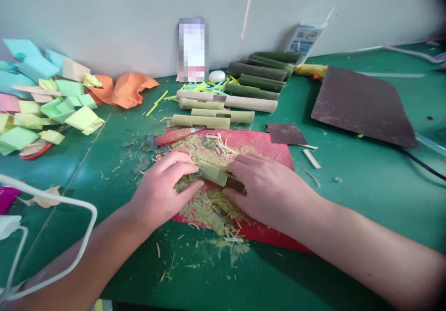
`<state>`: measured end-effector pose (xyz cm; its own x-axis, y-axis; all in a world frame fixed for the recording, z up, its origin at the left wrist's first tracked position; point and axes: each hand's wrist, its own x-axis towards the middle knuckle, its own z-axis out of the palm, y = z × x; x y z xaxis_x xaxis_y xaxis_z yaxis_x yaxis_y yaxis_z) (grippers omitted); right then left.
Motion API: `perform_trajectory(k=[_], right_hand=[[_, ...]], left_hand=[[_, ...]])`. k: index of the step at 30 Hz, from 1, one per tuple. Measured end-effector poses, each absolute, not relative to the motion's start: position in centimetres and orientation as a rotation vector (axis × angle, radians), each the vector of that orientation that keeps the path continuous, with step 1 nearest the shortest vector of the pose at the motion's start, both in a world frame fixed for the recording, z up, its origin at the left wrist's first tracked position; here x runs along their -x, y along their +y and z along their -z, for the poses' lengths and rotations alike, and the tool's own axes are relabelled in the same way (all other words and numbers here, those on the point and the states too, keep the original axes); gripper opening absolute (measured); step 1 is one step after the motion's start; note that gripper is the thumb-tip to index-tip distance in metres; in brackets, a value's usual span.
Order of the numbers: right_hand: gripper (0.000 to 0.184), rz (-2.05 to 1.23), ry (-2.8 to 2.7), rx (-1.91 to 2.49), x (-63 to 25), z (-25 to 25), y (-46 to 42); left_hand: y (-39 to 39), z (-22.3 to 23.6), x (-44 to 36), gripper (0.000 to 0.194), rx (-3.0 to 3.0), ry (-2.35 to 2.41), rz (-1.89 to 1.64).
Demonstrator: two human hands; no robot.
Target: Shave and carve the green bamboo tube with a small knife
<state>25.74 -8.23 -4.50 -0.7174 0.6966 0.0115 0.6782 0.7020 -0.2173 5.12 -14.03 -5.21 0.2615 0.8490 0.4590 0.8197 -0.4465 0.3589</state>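
A short pale-green bamboo tube (213,173) with a notch cut in its wall lies slanted between my hands, over a red sheet (258,144) strewn with shavings. My right hand (259,181) is closed around its right end, thumb below and fingers over the top. At the tube's left end, my left hand (165,181) is curled with fingertips and thumb on either side of it; their exact contact is partly hidden. Just beyond the left hand rests a red-handled tool (176,137), its far end among the scrapings. A small dark sandpaper piece (286,133) overlaps the sheet's upper right corner.
Several notched bamboo tubes (223,116) and dark green bamboo pieces (256,71) are lined up behind. A phone (193,48) leans on the wall. Folded coloured papers (38,97) fill the left; a large dark sheet (362,106) lies right. A white cable (92,223) loops lower left.
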Motion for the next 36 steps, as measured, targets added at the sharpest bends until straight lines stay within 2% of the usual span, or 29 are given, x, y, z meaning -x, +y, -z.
perform_trajectory(k=[8,22,36], right_hand=[[0.015,-0.443,-2.664,1.287,-25.0,4.7,-9.1],[0.020,-0.654,-2.567,1.344,-24.4,4.7,-10.2],[0.011,-0.502,-2.610,1.287,-24.0,5.4,-10.5]], left_hand=[[-12.8,5.9,-5.0,0.010,-2.416,1.619,-1.118],[-12.6,6.1,-4.9,0.009,-2.416,1.652,-1.089],[-12.5,6.3,-5.3,0.012,-2.563,1.677,-0.993]])
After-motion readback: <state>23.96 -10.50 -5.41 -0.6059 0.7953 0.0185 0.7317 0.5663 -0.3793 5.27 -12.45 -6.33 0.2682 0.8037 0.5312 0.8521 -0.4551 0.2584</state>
